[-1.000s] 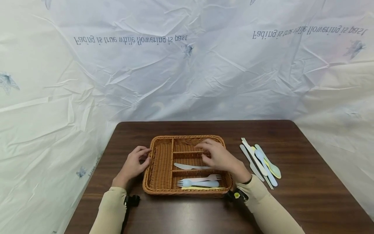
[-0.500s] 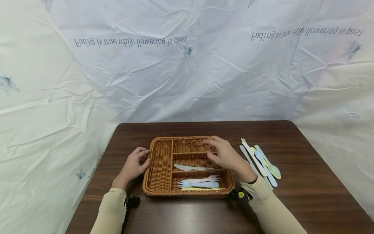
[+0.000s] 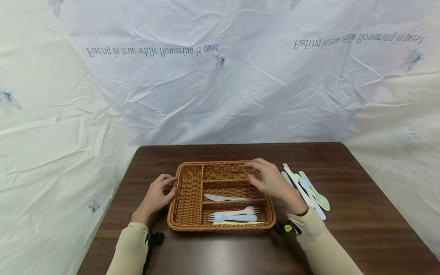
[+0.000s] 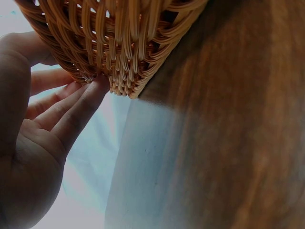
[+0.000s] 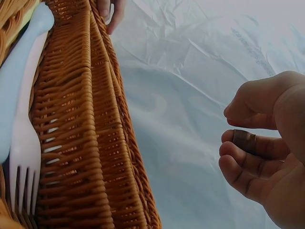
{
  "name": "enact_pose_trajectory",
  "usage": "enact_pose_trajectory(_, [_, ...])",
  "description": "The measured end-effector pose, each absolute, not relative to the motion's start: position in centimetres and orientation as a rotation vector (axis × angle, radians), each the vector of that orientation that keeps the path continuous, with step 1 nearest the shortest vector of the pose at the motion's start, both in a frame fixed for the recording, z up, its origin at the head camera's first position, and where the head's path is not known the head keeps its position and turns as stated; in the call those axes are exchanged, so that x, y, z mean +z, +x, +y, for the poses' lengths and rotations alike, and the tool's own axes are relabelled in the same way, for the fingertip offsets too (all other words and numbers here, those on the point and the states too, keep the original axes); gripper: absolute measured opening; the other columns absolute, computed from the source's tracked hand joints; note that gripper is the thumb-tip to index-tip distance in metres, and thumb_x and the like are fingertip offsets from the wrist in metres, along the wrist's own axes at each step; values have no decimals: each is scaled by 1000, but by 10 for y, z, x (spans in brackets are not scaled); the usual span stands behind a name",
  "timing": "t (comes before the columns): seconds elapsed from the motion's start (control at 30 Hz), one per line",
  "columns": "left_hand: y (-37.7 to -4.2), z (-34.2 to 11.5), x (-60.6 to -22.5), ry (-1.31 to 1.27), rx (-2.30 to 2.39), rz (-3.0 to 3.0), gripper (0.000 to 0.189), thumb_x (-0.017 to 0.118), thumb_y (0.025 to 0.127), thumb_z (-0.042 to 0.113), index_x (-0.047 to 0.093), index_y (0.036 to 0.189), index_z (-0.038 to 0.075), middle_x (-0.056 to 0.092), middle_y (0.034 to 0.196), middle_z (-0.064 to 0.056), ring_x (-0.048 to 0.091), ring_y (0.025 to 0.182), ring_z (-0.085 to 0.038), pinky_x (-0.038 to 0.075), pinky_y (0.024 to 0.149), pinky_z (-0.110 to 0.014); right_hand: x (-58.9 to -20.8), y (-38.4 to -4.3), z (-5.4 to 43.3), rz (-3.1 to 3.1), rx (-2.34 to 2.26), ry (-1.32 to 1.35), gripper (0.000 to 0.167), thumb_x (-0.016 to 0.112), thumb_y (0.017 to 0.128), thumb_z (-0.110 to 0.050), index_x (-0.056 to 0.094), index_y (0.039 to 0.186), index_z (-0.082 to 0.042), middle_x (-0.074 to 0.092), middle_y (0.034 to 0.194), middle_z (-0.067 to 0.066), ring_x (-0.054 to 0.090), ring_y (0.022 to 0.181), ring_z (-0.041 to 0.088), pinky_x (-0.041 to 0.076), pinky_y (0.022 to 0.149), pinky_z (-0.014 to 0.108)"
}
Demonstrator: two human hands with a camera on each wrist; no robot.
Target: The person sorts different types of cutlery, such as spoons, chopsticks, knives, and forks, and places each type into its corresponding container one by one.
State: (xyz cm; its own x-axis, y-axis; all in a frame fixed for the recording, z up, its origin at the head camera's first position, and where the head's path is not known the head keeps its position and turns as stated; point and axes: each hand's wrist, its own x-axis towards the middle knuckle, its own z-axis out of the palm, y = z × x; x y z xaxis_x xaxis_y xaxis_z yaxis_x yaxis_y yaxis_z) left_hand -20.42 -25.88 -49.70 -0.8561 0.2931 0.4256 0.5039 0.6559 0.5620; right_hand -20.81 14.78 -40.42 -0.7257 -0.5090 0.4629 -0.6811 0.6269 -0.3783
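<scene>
A brown wicker cutlery basket [image 3: 187, 194] with several compartments stands on the table. My left hand [image 3: 156, 196] touches its left outer wall with the fingertips, as the left wrist view shows too. Over the basket's right end hovers my right hand [image 3: 273, 183], fingers loosely bent and apart, holding nothing. A pale knife [image 3: 223, 198] lies in the middle compartment. In the front compartment are a pink fork [image 3: 242, 211], a blue fork [image 3: 237, 217] and a yellow piece [image 3: 223, 223], mostly hidden.
Right of the basket lies loose cutlery: chopsticks [image 3: 292, 175], a blue spoon [image 3: 305, 184], a green spoon [image 3: 321, 198], a yellow utensil [image 3: 327, 209] and a pale one partly behind the right hand. The dark wooden table [image 3: 371, 214] meets a wrinkled white sheet [image 3: 220, 99] behind.
My right hand has drifted right over the basket, from above its compartments to near its right rim. The left hand stays at the left wall. The cutlery lies as before.
</scene>
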Motion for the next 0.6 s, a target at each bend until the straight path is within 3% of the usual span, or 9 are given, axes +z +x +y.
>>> enact_pose_trajectory(0.37, [-204, -259, -498, -631, -1007, -2582, 33, 65, 90, 6, 64, 123, 0, 56, 111, -10, 66, 87, -15, 60, 73, -31, -401, -210, 158, -2531, 741, 921, 30, 65, 91, -13, 66, 121, -10, 64, 111, 7, 61, 82, 11, 51, 60, 25])
enact_pose_trajectory(0.6, [-204, -259, -498, -632, -1014, -2575, 33, 65, 90, 6, 65, 122, -1, 55, 112, -9, 66, 87, -16, 60, 74, -31, -401, -213, 169, -2505, 760, 870, 30, 66, 91, -13, 66, 121, -9, 63, 106, 5, 61, 81, 17, 53, 63, 29])
